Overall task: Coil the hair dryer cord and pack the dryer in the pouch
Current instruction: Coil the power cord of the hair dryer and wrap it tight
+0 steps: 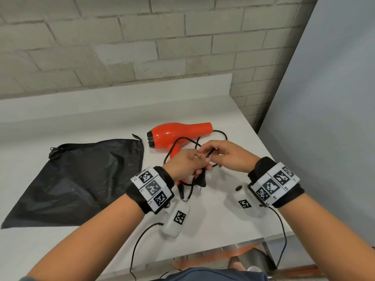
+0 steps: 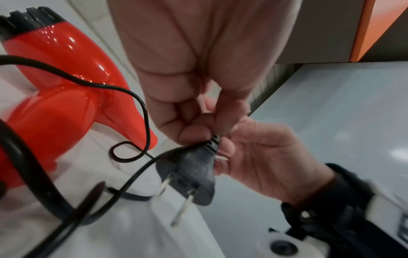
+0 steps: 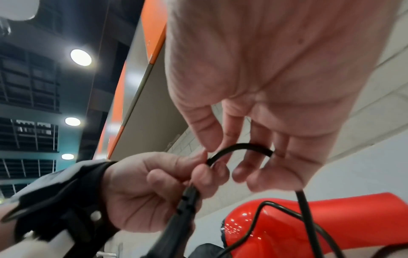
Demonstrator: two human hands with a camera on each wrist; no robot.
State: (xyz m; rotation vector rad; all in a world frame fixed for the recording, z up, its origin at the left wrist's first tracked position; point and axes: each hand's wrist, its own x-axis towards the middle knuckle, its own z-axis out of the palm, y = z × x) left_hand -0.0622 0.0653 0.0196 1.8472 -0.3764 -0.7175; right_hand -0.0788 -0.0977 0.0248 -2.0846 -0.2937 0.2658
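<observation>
The red hair dryer [image 1: 178, 134] lies on its side on the white table, nozzle pointing right. Left of it the black pouch [image 1: 81, 175] lies flat with its zipper along the far edge. The dryer's black cord [image 1: 182, 139] runs in loose loops from the handle to my hands, just in front of the dryer. My left hand [image 1: 188, 165] grips the black plug [image 2: 189, 171] by its ribbed neck, prongs pointing down. My right hand [image 1: 225, 155] pinches the cord [image 3: 240, 146] just past the plug, a short arc of it between the two hands.
A brick wall [image 1: 142, 47] rises behind the table's raised back lip. The table's right edge [image 1: 261, 142] sits close to the dryer, with a grey panel [image 1: 324, 98] beyond it. The front edge [image 1: 203, 252] is near my body.
</observation>
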